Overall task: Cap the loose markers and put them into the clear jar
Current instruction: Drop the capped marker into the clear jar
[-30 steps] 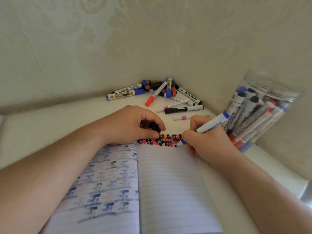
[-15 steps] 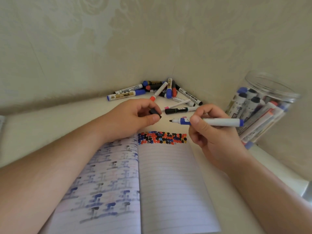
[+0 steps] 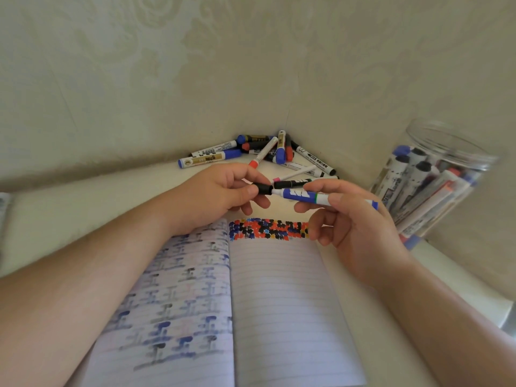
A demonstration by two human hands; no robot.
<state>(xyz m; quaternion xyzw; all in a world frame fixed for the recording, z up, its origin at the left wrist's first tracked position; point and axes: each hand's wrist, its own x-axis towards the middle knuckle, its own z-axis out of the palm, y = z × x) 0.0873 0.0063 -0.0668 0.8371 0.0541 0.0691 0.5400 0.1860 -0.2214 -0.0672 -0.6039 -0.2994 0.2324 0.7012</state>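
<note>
My right hand (image 3: pixel 354 219) holds a white marker with a blue label (image 3: pixel 300 194) level above the notebook, tip pointing left. My left hand (image 3: pixel 217 195) pinches a black cap (image 3: pixel 263 188) whose mouth meets the marker's tip. The clear jar (image 3: pixel 446 152) stands at the right, tilted in this view, with several capped markers inside. A pile of loose markers (image 3: pixel 268 153) lies in the wall corner behind my hands.
An open lined notebook (image 3: pixel 279 303) lies under my forearms, with red, blue and black dots along the top of its right page. Walls close in behind and at the right. The table edge (image 3: pixel 474 289) runs near the jar.
My right hand lifted the marker off the notebook page and turned it level. The left hand brought the black cap up to the marker's tip.
</note>
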